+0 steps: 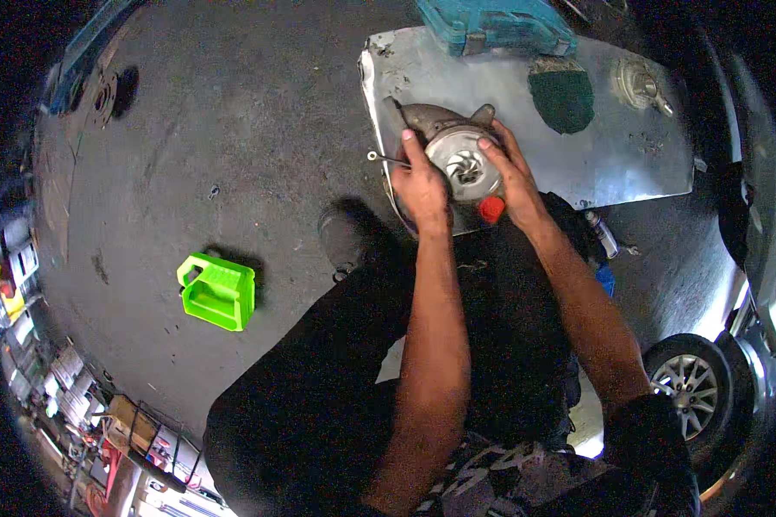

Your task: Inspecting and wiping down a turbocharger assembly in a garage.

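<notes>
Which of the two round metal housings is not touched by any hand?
The housing near the right end of the metal sheet; the left hand and right hand hold the other housing, showing a bladed wheel.

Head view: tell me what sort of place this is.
Probably a vehicle workshop: a turbocharger-like part held in both hands, a spoked wheel at lower right, and a teal hard case near the top edge.
</notes>
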`<action>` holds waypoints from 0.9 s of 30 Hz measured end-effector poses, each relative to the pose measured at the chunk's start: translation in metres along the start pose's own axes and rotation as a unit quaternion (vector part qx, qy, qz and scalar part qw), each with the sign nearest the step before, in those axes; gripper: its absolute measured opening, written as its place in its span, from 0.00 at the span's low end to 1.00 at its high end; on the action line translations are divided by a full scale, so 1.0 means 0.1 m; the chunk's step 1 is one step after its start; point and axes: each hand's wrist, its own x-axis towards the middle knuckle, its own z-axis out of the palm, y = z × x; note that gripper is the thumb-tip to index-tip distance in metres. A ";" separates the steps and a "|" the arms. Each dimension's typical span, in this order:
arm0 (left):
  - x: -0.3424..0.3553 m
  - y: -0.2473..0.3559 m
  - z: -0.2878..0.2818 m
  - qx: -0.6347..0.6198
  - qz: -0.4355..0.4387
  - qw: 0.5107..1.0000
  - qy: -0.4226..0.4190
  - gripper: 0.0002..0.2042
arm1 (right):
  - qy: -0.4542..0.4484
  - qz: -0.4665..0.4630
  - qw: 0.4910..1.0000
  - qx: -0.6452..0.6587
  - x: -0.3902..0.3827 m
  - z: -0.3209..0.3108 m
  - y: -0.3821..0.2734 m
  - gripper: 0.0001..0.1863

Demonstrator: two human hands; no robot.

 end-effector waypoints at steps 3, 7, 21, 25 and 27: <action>-0.07 0.03 0.22 -0.093 0.022 0.995 0.028 0.30 | -0.004 0.021 0.999 0.032 0.20 -0.41 0.19 0.35; 0.14 -0.08 -0.01 -0.055 -0.072 0.996 -0.004 0.34 | -0.012 -0.003 1.000 0.021 0.26 -0.30 0.24 0.27; -0.24 0.01 -0.06 -0.136 -0.127 0.980 0.067 0.40 | 0.068 -0.166 0.946 -0.268 0.31 -0.34 -0.12 0.40; -0.43 -0.48 0.17 -0.318 -0.080 0.943 0.057 0.17 | -0.018 -0.400 0.716 -0.572 0.09 -0.06 -0.28 0.47; -0.64 -0.40 0.33 -0.251 -0.054 0.966 0.033 0.12 | -0.055 -0.432 0.637 -0.636 0.06 -0.25 -0.40 0.50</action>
